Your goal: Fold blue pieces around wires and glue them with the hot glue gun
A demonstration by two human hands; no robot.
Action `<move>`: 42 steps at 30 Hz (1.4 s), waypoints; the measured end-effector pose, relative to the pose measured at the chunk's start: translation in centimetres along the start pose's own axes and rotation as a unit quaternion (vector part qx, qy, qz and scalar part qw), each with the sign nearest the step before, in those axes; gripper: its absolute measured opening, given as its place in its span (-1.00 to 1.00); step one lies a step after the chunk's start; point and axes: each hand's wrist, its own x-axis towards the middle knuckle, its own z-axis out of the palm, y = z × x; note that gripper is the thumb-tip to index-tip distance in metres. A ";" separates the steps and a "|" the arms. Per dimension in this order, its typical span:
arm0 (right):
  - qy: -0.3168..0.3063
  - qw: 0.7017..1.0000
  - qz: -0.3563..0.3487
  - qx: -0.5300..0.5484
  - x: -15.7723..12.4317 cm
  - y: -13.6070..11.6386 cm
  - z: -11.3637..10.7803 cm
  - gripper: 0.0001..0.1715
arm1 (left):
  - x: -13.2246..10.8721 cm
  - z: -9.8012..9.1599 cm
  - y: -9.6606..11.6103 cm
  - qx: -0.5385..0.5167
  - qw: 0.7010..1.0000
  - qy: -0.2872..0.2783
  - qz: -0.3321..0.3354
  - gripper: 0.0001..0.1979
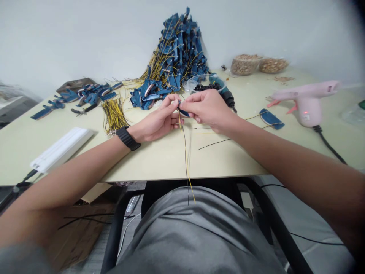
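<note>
The left hand (159,120) has thumb and forefinger closed in a pinch at the end of a small blue piece (184,113), its other fingers loosely curled below. The right hand (209,108) meets it there, fingertips also pinched on the blue piece; its fingers hide exactly which part each grips. The piece is held between both hands, just above the middle of the desk (154,163). From the pinch a black wire (185,146) and a yellow wire (191,186) hang over the desk's front edge towards the grey clothing (194,232). A bundle of yellow wires (114,114) lies near the left wrist; another blue piece with wires (272,118) lies beyond the right forearm.
</note>
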 end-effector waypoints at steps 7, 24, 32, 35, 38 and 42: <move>0.007 0.999 0.020 0.026 -0.2 -0.3 0.4 -0.55 | 0.0 -0.1 -0.3 0.025 0.999 -0.014 0.022 -0.46; -0.018 0.998 0.026 0.057 0.0 -0.3 -0.1 -0.47 | 0.0 -0.2 0.1 0.017 0.999 -0.027 0.028 -0.32; -0.017 0.995 0.052 0.081 -0.3 -0.5 0.2 -0.57 | -0.2 0.2 0.1 0.006 1.000 0.000 0.015 -0.52; -0.009 0.996 0.048 0.070 -0.3 -0.3 0.4 -0.53 | -0.1 0.4 -0.2 0.005 1.000 0.015 0.021 -0.56; -0.012 0.997 0.038 0.063 -0.2 -0.1 0.5 -0.48 | -0.1 0.5 -0.4 0.007 0.999 0.031 0.022 -0.66; -0.007 0.998 0.032 0.049 -0.2 0.0 0.5 -0.51 | -0.1 0.5 -0.4 0.007 1.000 0.017 0.020 -0.67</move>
